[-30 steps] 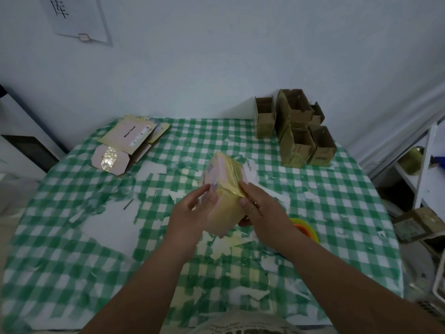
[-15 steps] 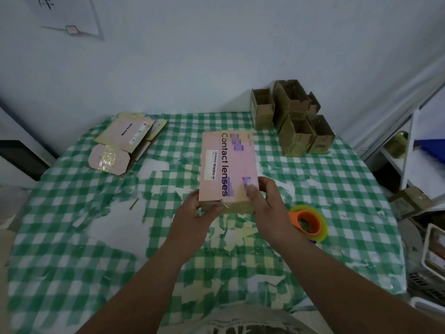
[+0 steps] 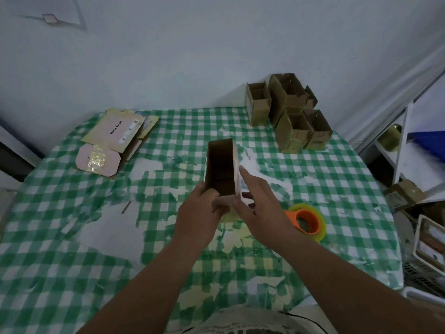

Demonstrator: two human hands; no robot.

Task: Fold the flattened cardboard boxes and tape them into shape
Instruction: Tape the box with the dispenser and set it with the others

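The left hand [image 3: 199, 213] covers the near end of the open box [image 3: 221, 169], the tape roll [image 3: 308, 221] is partly tucked behind the right hand [image 3: 262, 210] – and the paper on the wall [image 3: 53, 13] is chopped off by the top edge, its writing just blur.

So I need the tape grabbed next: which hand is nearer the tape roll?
Right. The right hand is just left of the tape roll, fingers against the box. The left hand grips the box's near end, farther away.
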